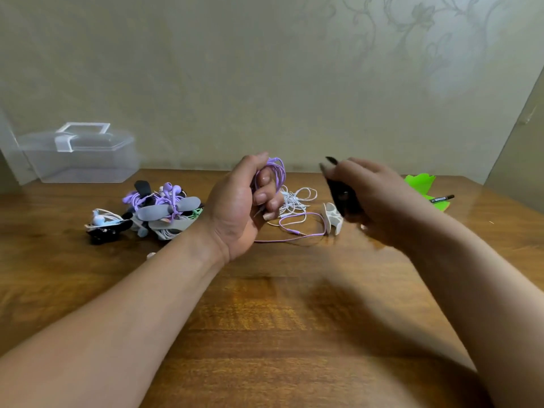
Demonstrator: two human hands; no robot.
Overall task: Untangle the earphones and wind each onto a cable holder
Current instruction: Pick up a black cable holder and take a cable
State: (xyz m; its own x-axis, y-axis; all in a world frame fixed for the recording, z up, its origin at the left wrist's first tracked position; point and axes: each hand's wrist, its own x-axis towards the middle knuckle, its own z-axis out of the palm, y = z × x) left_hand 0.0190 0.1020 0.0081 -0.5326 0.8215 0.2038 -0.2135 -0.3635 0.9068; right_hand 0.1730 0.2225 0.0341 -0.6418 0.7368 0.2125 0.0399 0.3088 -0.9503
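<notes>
My left hand point(244, 204) is raised over the table and grips a coiled bundle of purple earphone cable point(275, 172); the loose end of that cable point(294, 231) trails across the wood to the right. My right hand point(374, 198), blurred, holds a black cable holder point(341, 192) just right of the left hand. A white cable holder point(332, 220) lies on the table under it. A tangle of white earphones point(297, 198) lies behind the hands. At the left lies a pile of wound earphones on holders point(159, 210), purple, white, grey and black.
A clear plastic box with a lid point(79, 154) stands at the back left against the wall. A green paper piece point(421, 184) and a black marker point(443, 198) lie at the right edge of the wooden table point(265, 319).
</notes>
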